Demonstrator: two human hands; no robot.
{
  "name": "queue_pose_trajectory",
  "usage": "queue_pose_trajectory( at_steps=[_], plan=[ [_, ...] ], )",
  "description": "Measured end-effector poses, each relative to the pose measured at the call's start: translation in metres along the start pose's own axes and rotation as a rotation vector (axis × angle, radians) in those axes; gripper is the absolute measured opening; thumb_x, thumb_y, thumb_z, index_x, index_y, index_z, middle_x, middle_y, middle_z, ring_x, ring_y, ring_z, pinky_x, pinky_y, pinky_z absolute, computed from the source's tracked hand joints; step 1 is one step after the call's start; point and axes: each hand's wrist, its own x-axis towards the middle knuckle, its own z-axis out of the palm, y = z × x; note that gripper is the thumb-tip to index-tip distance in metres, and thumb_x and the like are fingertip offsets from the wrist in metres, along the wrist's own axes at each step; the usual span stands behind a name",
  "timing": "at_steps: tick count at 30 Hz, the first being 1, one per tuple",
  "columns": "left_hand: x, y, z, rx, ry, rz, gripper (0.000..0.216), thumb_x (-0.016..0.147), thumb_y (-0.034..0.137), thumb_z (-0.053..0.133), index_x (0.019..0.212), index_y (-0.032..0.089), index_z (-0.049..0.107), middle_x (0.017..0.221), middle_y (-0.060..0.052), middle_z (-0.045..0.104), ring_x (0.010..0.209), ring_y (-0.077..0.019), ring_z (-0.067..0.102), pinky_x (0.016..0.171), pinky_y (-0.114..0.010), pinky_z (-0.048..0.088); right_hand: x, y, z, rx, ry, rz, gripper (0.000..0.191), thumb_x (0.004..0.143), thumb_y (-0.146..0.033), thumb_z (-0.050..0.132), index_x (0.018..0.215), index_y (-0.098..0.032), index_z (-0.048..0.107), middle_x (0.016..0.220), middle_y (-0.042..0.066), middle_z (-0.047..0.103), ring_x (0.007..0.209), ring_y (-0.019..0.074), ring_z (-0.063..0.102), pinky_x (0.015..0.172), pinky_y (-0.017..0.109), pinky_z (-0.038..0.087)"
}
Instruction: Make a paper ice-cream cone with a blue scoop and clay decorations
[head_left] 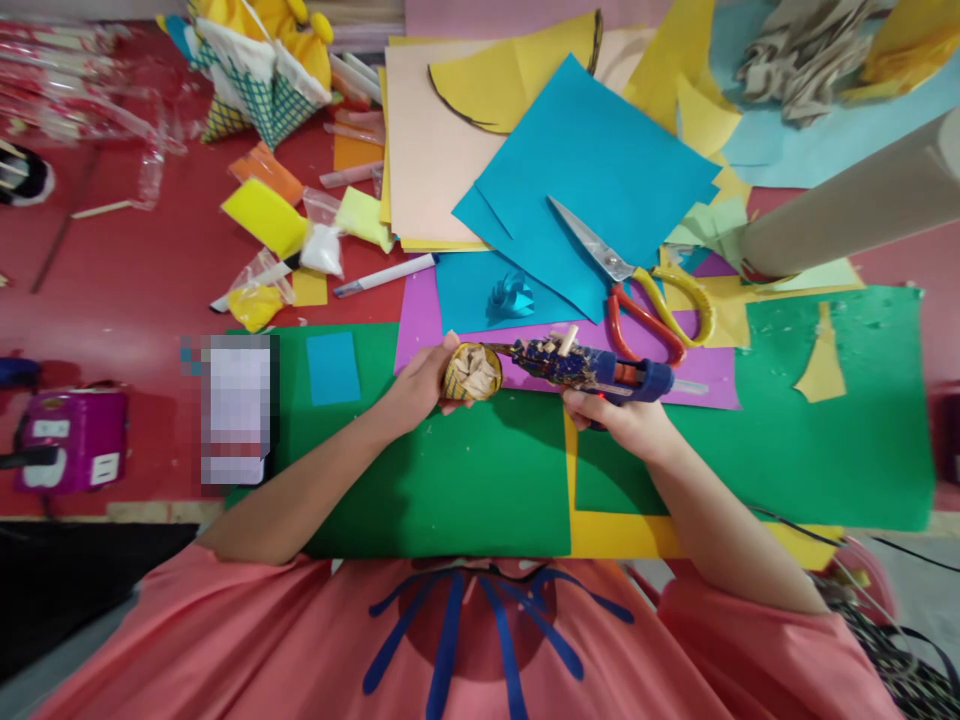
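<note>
My left hand (426, 378) is closed around a small yellow patterned cup-like piece (472, 372) stuffed with crumpled beige paper, its open side facing right. In my right hand (626, 420) is a dark blue hot glue gun (581, 362), with a clear glue stick poking out of its back end. The gun's nozzle points left, at or very near the rim of the stuffed piece; whether they touch I cannot tell. Scissors (619, 268) with red and yellow handles lie spread just beyond the gun. A curled blue paper bit (513, 296) rests close by.
Green sheets (450, 490) cover the near table. Blue paper (585, 170) and a yellow cut-out (517, 75) lie beyond. A grey roll (855, 195) stands at right. Leftward are a marker (386, 275), small packets, a phone (236, 410) and a purple box (75, 440). A cord (810, 530) trails lower right.
</note>
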Motion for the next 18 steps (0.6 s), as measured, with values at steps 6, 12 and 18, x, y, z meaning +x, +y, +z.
queue_pose_trajectory(
  at_steps=[6, 12, 18],
  plan=[
    [-0.0012, 0.0026, 0.0037, 0.049, -0.026, 0.026, 0.071, 0.082, 0.078, 0.035, 0.068, 0.013, 0.061, 0.044, 0.0, 0.053, 0.03, -0.0051, 0.035, 0.029, -0.018, 0.024, -0.0006, 0.0001, -0.0001, -0.002, -0.015, -0.001, 0.028, 0.073, -0.038, 0.067, 0.057, -0.019, 0.055, 0.051, -0.002, 0.053, 0.05, 0.011, 0.048, 0.05, 0.025, 0.042],
    [-0.0025, 0.007, 0.0064, 0.089, -0.068, 0.025, 0.068, 0.08, 0.078, 0.039, 0.061, 0.015, 0.056, 0.042, 0.001, 0.05, 0.03, -0.005, 0.035, 0.03, -0.018, 0.027, -0.0003, 0.0026, 0.0023, 0.015, -0.035, 0.025, 0.026, 0.072, -0.04, 0.068, 0.061, -0.018, 0.057, 0.052, -0.002, 0.053, 0.049, 0.0106, 0.048, 0.052, 0.026, 0.044],
    [-0.0018, 0.0037, 0.0051, 0.067, -0.08, 0.01, 0.065, 0.081, 0.076, 0.04, 0.064, 0.015, 0.057, 0.044, 0.0, 0.052, 0.031, -0.0051, 0.036, 0.031, -0.017, 0.026, -0.0024, 0.0054, 0.0017, 0.041, -0.048, 0.068, 0.028, 0.073, -0.044, 0.069, 0.072, -0.016, 0.062, 0.057, 0.0, 0.058, 0.051, 0.011, 0.05, 0.049, 0.025, 0.042]
  ],
)
